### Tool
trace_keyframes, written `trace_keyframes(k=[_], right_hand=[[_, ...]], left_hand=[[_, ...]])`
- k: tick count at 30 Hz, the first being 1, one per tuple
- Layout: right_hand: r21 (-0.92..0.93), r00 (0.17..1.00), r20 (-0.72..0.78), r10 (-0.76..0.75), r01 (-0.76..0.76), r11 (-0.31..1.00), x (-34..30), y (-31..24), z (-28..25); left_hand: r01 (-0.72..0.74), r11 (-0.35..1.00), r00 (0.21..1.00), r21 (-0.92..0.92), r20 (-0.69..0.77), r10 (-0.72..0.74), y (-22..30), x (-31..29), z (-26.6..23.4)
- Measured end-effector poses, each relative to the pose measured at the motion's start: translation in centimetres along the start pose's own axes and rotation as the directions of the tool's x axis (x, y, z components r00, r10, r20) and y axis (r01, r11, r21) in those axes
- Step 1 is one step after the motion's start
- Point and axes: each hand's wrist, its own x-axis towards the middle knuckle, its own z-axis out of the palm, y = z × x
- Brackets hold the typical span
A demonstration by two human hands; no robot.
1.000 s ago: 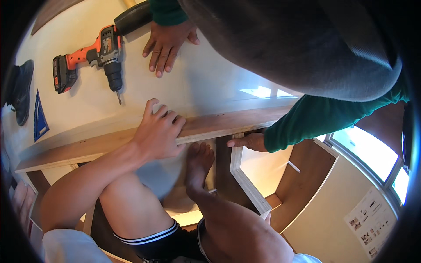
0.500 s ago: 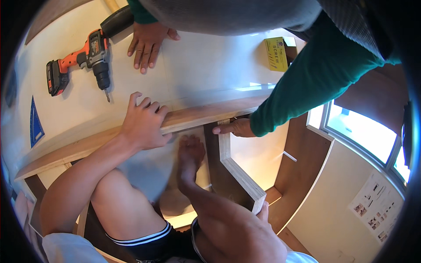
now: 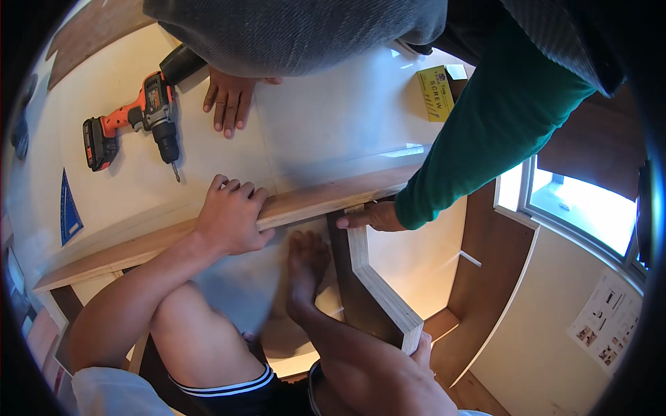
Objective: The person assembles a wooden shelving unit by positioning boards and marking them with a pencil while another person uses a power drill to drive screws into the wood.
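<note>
My left hand (image 3: 234, 216) is closed over a long wooden board (image 3: 316, 201), its fingers curled over the top edge. Below that board runs an angled plywood panel (image 3: 381, 295) with a dark face and a pale layered edge. At its near end my right hand (image 3: 421, 352) grips the panel; only the thumb side shows, and the rest is hidden behind my leg. A co-worker's hand (image 3: 378, 217), in a green sleeve, presses where the panel meets the board. That person's other hand (image 3: 231, 100) lies flat on the white surface beyond.
An orange and black cordless drill (image 3: 156, 118) lies on the white surface (image 3: 326, 104), near a blue set square (image 3: 70, 211). A yellow screw box (image 3: 435, 93) stands beside the co-worker's sleeve. My bare foot (image 3: 306, 260) is inside the frame. Right: a window (image 3: 583, 208) and a printed sheet (image 3: 607, 322).
My left hand's raised index finger has curled down onto the board. The co-worker's grey-covered upper body has come further into view from the top. The whole view has shifted slightly.
</note>
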Motion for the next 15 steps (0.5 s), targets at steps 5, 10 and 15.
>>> trace_keyframes(k=[5, 10, 15], right_hand=[[0.552, 0.875, 0.014, 0.484, -0.410, 0.726, -0.6, 2.7, 1.8], [0.627, 0.853, 0.040, 0.521, -0.427, 0.651, -1.0, 5.3, 2.1], [0.309, 0.928, -0.026, 0.372, -0.346, 0.886, -1.1, 5.4, 1.9]], left_hand=[[0.018, 0.999, 1.000, -0.029, -0.009, -0.018, 0.2, 0.1, -0.4], [0.003, 0.999, 1.000, -0.034, -0.016, -0.004, -0.1, 0.2, -0.6], [-0.009, 1.000, 0.997, -0.007, -0.073, 0.009, 0.1, 0.2, -0.3]])
